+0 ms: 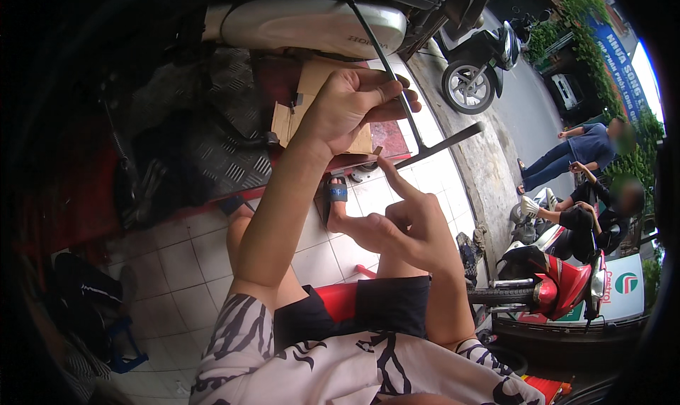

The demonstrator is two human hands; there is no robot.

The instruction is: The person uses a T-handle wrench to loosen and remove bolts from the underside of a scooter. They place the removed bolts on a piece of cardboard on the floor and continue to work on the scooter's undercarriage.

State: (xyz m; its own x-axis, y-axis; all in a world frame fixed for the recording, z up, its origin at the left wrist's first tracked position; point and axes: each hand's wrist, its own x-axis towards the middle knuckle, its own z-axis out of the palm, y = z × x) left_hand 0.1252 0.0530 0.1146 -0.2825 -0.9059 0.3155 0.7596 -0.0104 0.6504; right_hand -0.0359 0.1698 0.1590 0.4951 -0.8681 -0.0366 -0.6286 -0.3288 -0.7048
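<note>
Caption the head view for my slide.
Left hand holding a black T-handle tool near a silver cover; right hand, forefinger extended.

The person wears a loose off-white fabric shirt printed with bold black squiggles and branching strokes. Its wide left sleeve carries zebra-like black streaks, and the right sleeve shows similar dark marks. Below are plain, very dark cloth shorts. A black open-toed slide sandal has blue lettering across its broad strap. The left hand seems to bear a thin, pale finger ring, though blur leaves this uncertain.
</note>
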